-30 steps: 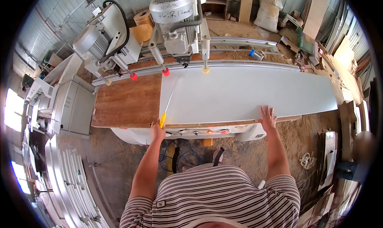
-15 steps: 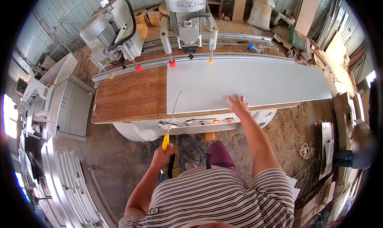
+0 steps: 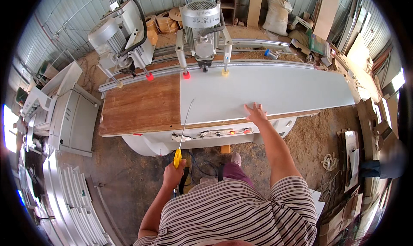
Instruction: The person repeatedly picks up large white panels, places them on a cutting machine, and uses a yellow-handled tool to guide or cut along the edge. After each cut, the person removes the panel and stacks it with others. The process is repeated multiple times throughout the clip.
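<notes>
On the machine's brown wooden bed (image 3: 140, 104) lies a large pale grey board (image 3: 279, 89). My right hand (image 3: 257, 113) rests on the board's near edge, fingers spread. In my left hand (image 3: 174, 173) is a yellow-handled air blow gun (image 3: 177, 158). Its long thin metal tube points away from me, the bent tip over the board's near left corner. At the board's far edge stands the middle drilling head (image 3: 202, 20), its red pad (image 3: 186, 75) and yellow pad (image 3: 225, 73) down at the board.
A second drilling head (image 3: 114, 33) stands left, above the bare wood. Control buttons (image 3: 232, 132) line the machine's front. My shoe (image 3: 236, 159) is near a yellow block (image 3: 225, 149). Cables lie on the floor. White panels (image 3: 73, 194) are stacked left; another person (image 3: 387, 160) is far right.
The middle drilling head and its pads have come down toward the board. My foot has moved forward. My hands keep nearly the same places.
</notes>
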{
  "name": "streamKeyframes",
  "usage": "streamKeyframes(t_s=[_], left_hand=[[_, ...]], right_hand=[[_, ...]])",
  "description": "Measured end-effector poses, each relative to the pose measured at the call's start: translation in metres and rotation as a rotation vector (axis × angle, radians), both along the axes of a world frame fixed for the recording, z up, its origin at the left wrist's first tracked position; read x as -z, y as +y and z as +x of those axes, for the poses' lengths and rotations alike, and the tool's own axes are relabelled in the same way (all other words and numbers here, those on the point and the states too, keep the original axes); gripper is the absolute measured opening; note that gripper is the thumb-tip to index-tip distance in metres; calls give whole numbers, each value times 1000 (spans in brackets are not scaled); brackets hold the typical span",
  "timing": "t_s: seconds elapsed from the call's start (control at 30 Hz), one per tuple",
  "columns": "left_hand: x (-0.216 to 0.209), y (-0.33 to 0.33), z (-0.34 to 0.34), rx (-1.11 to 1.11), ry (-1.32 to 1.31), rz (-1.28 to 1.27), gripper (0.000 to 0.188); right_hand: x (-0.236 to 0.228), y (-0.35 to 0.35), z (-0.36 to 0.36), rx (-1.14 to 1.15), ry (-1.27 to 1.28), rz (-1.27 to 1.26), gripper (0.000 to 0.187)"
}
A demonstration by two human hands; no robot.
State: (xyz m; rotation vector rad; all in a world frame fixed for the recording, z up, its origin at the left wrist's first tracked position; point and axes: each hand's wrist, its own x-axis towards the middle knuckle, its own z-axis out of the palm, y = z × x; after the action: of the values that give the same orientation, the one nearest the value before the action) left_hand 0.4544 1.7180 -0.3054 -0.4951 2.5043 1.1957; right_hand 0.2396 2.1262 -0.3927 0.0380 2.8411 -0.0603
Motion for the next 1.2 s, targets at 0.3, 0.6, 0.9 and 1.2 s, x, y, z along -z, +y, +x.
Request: streamKeyframes(t_s=[0.3,0.6,0.9,1.2], left_hand=[[12,14,-2,-34,0,-15,53],[35,30,4,-417,75,331,46],[73,17,-98,-587,52,440,41],[139,33,-198,-573,265,91,27]], right_hand=[[-11,-2,7,-33,14,12,71],[13,21,39,-151,412,-470,54],[40,71,60,246,648,-736,19],[79,154,61,1033,237,-1363,27]])
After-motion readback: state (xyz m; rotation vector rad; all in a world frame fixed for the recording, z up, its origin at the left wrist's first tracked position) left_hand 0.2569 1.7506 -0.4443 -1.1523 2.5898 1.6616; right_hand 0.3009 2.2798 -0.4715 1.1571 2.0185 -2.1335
